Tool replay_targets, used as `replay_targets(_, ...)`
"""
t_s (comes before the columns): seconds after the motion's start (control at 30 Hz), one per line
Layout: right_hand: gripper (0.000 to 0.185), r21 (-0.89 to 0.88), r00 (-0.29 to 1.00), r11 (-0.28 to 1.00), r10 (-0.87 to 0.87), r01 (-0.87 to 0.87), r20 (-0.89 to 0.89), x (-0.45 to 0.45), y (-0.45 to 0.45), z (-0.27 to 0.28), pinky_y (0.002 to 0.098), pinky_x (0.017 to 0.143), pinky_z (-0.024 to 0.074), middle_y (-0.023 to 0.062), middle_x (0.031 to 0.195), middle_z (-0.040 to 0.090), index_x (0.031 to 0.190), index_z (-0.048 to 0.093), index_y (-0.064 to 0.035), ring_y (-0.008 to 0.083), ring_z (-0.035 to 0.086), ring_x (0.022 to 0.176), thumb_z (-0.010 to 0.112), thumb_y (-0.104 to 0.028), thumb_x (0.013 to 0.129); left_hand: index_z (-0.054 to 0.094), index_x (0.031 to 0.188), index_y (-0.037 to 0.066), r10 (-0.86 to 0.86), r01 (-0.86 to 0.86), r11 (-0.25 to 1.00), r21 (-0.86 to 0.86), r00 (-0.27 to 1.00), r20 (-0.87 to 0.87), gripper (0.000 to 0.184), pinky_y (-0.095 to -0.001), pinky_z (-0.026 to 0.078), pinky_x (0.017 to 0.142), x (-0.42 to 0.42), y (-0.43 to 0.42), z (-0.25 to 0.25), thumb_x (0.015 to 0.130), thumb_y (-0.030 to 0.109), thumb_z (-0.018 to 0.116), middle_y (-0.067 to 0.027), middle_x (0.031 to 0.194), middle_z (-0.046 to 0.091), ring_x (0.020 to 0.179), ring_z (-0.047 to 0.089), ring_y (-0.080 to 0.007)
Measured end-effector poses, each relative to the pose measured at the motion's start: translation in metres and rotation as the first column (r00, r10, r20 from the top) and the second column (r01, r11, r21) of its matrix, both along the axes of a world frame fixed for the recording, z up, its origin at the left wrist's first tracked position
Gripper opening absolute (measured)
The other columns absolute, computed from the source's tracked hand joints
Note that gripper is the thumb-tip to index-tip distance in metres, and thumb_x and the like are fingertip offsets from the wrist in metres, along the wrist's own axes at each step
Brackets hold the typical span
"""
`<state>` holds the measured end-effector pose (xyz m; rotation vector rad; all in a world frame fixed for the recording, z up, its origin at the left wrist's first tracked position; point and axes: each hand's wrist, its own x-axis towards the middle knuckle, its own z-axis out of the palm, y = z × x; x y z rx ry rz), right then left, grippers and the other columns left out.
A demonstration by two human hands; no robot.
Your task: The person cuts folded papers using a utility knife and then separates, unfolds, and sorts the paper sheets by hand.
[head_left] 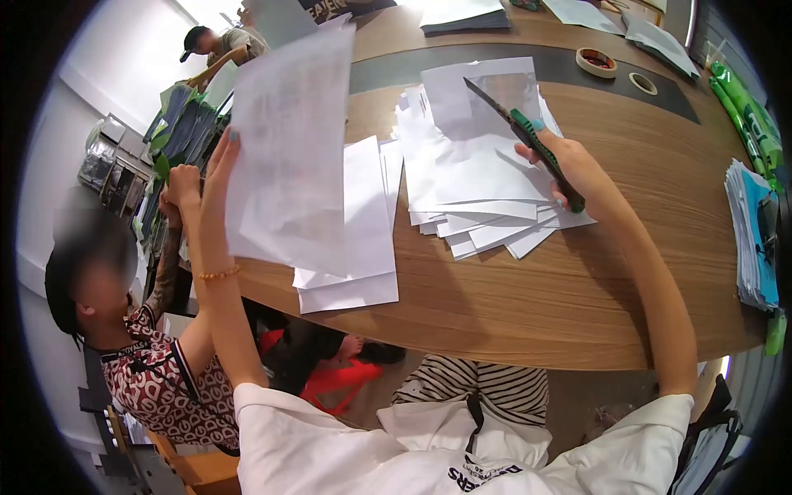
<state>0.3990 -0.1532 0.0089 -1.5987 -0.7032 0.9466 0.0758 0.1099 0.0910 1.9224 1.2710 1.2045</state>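
Observation:
My left hand [221, 161] holds up a white sheet [289, 148] by its left edge; faint print shows on it, and it hangs over the table's left side. Below it lies a smaller stack of white papers [355, 289]. In my right hand [569, 169] is a green and black utility knife [540, 148], its long dark blade extended and pointing up and left. Under the knife spreads a larger, fanned pile of white papers and envelopes [454, 169], the top one with a clear window.
Two tape rolls, one larger [596, 63] and one smaller [643, 83], lie at the back right. Clipped papers [749, 235] and green packages [747, 115] are at the right edge. A seated person [173, 379] is close on the left; another person [235, 45] is farther back.

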Motion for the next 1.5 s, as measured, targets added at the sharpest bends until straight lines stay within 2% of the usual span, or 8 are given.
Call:
replay_targets(0.07,0.042,0.01,0.998,0.999,0.033,-0.033,-0.046,0.005,0.001,-0.004,0.0227,0.028,0.0288,-0.0005,0.085,0.054,0.093,0.054,-0.0032,0.0072,0.037,0.031,0.037,-0.042,0.088,0.042,0.124,0.002,-0.135,0.13,0.99,0.059,0.987,0.082,0.043,-0.0217,0.038,0.086,0.025,0.014,-0.008,0.086,0.022,0.052,-0.004,0.111,0.052,0.099,0.05,-0.0102)
replay_targets(0.2,0.04,0.051,0.988,0.998,0.046,-0.039,-0.148,0.01,0.002,-0.008,0.0232,0.026,0.0285,-0.0007,0.092,0.058,0.099,0.049,-0.0036,0.0078,0.037,0.031,0.037,-0.04,0.089,0.046,0.119,0.0,-0.517,0.517,0.851,-0.087,0.855,0.023,0.04,-0.0246,0.039,0.087,0.11,0.019,-0.05,0.087,0.025,0.05,-0.0074,0.109,0.055,0.099,0.051,-0.0125)
replay_targets(0.3,0.04,0.056,0.961,0.998,-0.013,0.029,-0.276,0.013,0.001,-0.007,0.0235,0.026,0.0286,0.0028,0.09,0.059,0.097,0.049,-0.0038,0.0082,0.035,0.031,0.038,-0.041,0.088,0.054,0.103,0.001,-0.625,0.779,0.475,-0.409,0.626,0.466,0.029,-0.0224,0.045,0.071,0.162,-0.028,-0.078,0.086,0.024,0.05,-0.0054,0.093,0.059,0.081,0.056,-0.0115)
replay_targets(0.43,0.04,0.107,0.882,0.99,-0.035,0.096,-0.47,0.032,-0.005,-0.007,0.0231,0.027,0.0299,0.0063,0.088,0.06,0.094,0.051,-0.0044,0.0081,0.035,0.032,0.039,-0.043,0.087,0.055,0.089,0.003,-0.462,0.537,0.479,-0.694,0.827,0.321,0.02,-0.0237,0.046,0.055,0.204,-0.057,-0.114,0.086,0.022,0.048,-0.0053,0.082,0.058,0.064,0.055,-0.012)
replay_targets(0.6,0.038,0.242,0.957,0.941,-0.27,0.238,0.106,0.029,-0.045,0.03,0.0225,0.03,0.0333,0.0072,0.082,0.062,0.085,0.054,-0.0049,0.0079,0.04,0.033,0.043,-0.041,0.087,0.047,0.101,-0.006,-0.44,0.581,0.416,-0.7,0.802,0.404,0.028,-0.0342,0.05,0.076,0.21,-0.066,-0.108,0.09,0.019,0.038,-0.0149,0.095,0.058,0.087,0.06,-0.0219)
replay_targets(0.77,0.025,0.162,0.373,0.987,-0.158,0.021,0.914,-0.031,-0.098,0.038,0.0261,0.039,0.0391,0.0067,0.066,0.057,0.078,0.057,-0.0046,0.0136,0.052,0.045,0.064,-0.028,0.075,0.046,0.102,-0.007,-0.414,0.569,0.448,-0.69,0.816,0.404,0.03,-0.0371,0.05,0.075,0.212,-0.074,-0.107,0.09,0.019,0.038,-0.0161,0.097,0.056,0.086,0.059,-0.0228)
replay_targets(1.43,0.028,0.049,-0.006,0.963,-0.049,0.267,0.999,-0.066,-0.123,0.006,0.0291,0.038,0.0392,0.0044,0.062,0.053,0.083,0.058,-0.006,0.0193,0.053,0.044,0.066,-0.03,0.072,0.049,0.096,-0.002,-0.491,0.619,0.463,-0.635,0.775,0.397,0.027,-0.0296,0.053,0.062,0.206,-0.062,-0.106,0.09,0.022,0.039,-0.0079,0.081,0.059,0.07,0.061,-0.0161)
replay_targets(1.5,0.028,0.031,-0.005,0.961,-0.03,0.276,1.0,-0.063,-0.12,-0.001,0.0288,0.037,0.0398,0.0045,0.061,0.052,0.082,0.057,-0.0057,0.0197,0.053,0.043,0.063,-0.032,0.074,0.049,0.093,-0.006,-0.675,0.611,0.552,-0.567,0.727,0.126,0.026,-0.0339,0.052,0.066,0.197,-0.052,-0.093,0.087,0.018,0.041,-0.0153,0.082,0.06,0.074,0.062,-0.0214)
